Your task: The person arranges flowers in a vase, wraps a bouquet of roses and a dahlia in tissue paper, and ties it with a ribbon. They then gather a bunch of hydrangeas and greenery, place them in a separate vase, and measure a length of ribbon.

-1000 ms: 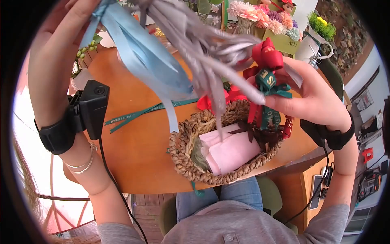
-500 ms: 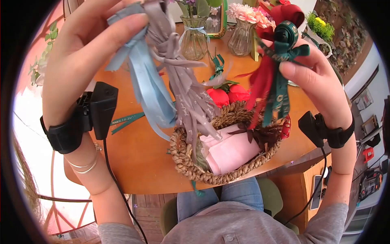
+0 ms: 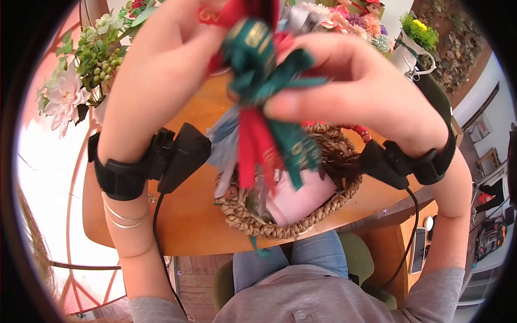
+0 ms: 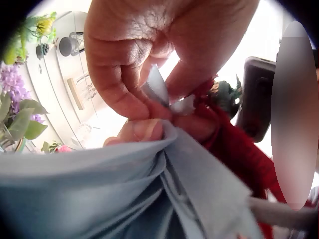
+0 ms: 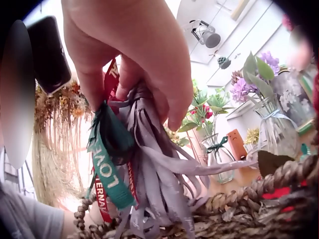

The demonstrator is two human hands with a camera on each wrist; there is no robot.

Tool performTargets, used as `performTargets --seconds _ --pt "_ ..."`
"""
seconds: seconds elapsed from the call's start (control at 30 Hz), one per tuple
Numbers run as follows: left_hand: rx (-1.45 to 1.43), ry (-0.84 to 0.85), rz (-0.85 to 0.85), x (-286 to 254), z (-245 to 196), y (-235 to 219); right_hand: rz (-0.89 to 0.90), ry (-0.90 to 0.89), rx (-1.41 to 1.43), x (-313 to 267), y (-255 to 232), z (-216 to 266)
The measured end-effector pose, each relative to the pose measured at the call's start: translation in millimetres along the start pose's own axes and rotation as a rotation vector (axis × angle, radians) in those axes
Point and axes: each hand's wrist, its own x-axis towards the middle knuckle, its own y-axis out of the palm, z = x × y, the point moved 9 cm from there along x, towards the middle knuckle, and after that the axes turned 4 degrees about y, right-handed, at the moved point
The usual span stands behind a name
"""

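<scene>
Orange-brown table (image 3: pixel 183 226) below; my left hand (image 3: pixel 164 64) pinches pale blue ribbons (image 4: pixel 94 184), my right hand (image 3: pixel 369 91) grips green ribbons (image 3: pixel 250 51) and red ribbons (image 3: pixel 247 151), upper centre, over the woven basket (image 3: pixel 293 230). They look limp, light, probably slippery; knots (image 3: pixel 261 89) seem the surest hold.

The head view looks down on both hands (image 3: pixel 167 64) (image 3: pixel 361 86) while the close wrist views share the ribbons (image 5: pixel 154 144).
</scene>
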Motion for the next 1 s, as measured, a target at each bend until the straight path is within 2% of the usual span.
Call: performTargets --seconds 0.1,0.17,0.2,0.27,0.33,0.4,0.43,0.47,0.5,0.53,0.6,0.63,0.67,0.8,0.83,0.87,0.93,0.97,1.0 --pt "-0.122 -0.243 -0.089 -2 -12 -7 -0.222 -0.114 -0.180 -22 -43 25" --pt "-0.027 -0.296 -0.086 -3 -9 -9 -0.376 -0.176 -0.275 -44 -81 38" --pt "-0.009 -0.181 0.044 -5 -6 -5 -0.436 -0.177 -0.336 -54 -101 40" --pt "0.068 -0.124 0.232 -12 -10 10 -0.509 -0.101 -0.508 -72 -137 32" --pt "0.194 -0.025 0.427 -20 -16 28 -0.483 0.076 -0.752 -82 -162 4" --pt "0.401 0.044 0.590 -29 -16 51 -0.379 0.316 -1.069 -93 -169 -32" --pt "0.474 0.062 0.659 -35 -15 60 -0.350 0.254 -1.212 -101 -167 -43" --pt "0.527 -0.026 0.745 -45 -12 70 -0.318 0.186 -1.356 -108 -160 -54" --pt "0.522 -0.031 0.743 -48 -15 75 -0.284 0.312 -1.364 -115 -164 -74" --pt "0.546 -0.072 0.863 -59 -13 83 -0.248 0.435 -1.370 -120 -167 -91" --pt "0.568 -0.121 0.983 -74 -9 90 -0.198 0.529 -1.300 -128 -172 -115" --pt "0.453 -0.057 0.850 -71 -16 86 -0.151 0.571 -1.299 -128 -170 -120" --pt "0.411 -0.037 0.813 -70 -18 83 -0.106 0.612 -1.298 -128 -165 -125" --pt "0.237 -0.001 0.670 -71 -22 75 -0.142 0.493 -1.252 -115 -141 -100" --pt "0.207 -0.005 0.647 -69 -24 75 -0.239 0.303 -1.278 -107 -134 -81" --pt "0.194 -0.019 0.755 -75 -24 85 -0.336 0.111 -1.295 -103 -124 -60" --pt "0.189 -0.033 0.857 -62 -30 101 -0.395 -0.024 -1.198 -89 -92 -29" --pt "0.196 -0.171 1.042 -56 -24 115 -0.296 -0.084 -1.116 -82 -71 -22" --pt "0.218 -0.233 1.140 -60 -20 121 -0.199 -0.143 -1.032 -77 -52 -18"
